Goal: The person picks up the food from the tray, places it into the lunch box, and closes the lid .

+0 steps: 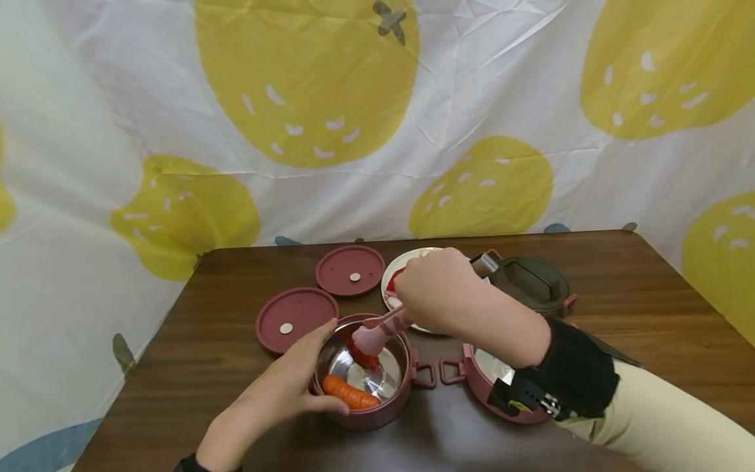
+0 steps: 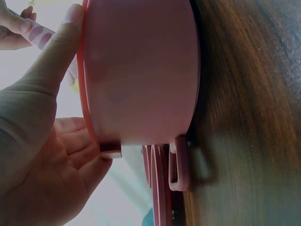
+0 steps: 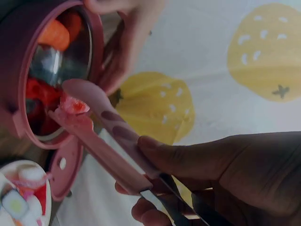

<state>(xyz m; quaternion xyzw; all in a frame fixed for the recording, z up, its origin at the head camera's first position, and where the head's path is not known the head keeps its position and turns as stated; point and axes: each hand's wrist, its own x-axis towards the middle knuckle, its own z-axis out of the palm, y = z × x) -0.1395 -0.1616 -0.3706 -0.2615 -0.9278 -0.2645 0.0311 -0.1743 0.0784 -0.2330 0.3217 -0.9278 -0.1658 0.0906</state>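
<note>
My left hand holds a pink pot by its side, thumb at the near rim and fingers round the far side. The pot has a shiny steel inside. An orange carrot lies in it along the near wall, beside a red piece. My right hand grips a pair of pink tongs, tips down inside the pot. In the right wrist view, the tongs' tips pinch a red and whitish piece at the pot's mouth, close to red food in the pot.
Two round pink lids lie behind the pot to the left. A white plate with food pieces is partly hidden behind my right hand. At the right are a second pink pot, under my forearm, and a dark lidded pot.
</note>
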